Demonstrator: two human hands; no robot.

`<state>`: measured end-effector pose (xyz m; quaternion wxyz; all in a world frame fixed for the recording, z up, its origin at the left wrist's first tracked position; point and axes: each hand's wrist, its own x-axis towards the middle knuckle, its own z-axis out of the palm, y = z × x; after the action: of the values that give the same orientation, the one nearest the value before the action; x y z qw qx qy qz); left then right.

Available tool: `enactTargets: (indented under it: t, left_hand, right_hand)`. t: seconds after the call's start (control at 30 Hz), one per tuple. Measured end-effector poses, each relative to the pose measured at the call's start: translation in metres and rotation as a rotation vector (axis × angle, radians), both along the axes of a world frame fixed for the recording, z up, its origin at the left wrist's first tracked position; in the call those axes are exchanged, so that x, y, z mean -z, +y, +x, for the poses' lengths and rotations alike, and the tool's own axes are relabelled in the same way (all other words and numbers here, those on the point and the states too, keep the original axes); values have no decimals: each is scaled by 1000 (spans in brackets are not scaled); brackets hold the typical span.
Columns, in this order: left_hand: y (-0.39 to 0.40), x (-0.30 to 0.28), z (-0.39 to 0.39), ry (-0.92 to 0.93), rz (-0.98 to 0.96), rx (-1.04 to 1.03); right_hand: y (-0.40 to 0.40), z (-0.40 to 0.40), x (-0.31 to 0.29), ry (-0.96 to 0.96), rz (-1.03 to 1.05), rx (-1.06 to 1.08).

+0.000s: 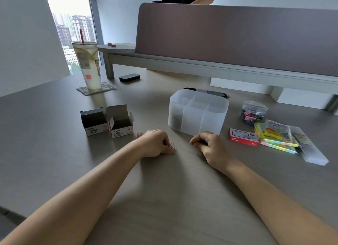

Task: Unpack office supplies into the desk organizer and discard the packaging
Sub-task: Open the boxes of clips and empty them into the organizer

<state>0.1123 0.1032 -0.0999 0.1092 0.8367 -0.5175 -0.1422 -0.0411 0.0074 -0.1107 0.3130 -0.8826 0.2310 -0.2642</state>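
Two opened boxes point(108, 122) read "PAPER CLIPS"; left hand point(155, 144) pinches paper clips point(171, 146), right hand point(210, 144) curled, contents unclear, on bare mid-tabletop point(164, 190).

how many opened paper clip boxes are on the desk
2. Both small white cardboard paper clip boxes stand side by side left of the left hand: left box, right box, flaps open. None seem hidden.

Your left hand point(155, 144) curls over most of the paper clips point(171, 146), so you cannot count them. At two o'clock, the jar point(253, 111) blurs its binder clips, and the organizer point(198, 111) frosts over its contents.
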Motion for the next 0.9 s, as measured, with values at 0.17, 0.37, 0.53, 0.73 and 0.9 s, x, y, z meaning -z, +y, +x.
enactTargets:
  t: [0.17, 0.37, 0.53, 0.73, 0.9]
  left_hand:
    - [3, 3, -1, -10, -32, 35]
    - [10, 9, -4, -30, -151, 122]
    - [17, 4, -1, 92, -311, 90]
    - [18, 2, 11, 262, -470, -17]
    - [9, -15, 28, 375, -593, -44]
  right_hand:
    - [0, 0, 1, 1, -3, -12]
    - [2, 2, 0, -12, 8, -14]
    - [6, 5, -3, -29, 74, -17]
    - [8, 8, -9, -32, 74, -20]
    - [3, 17, -42, -178, 103, -51]
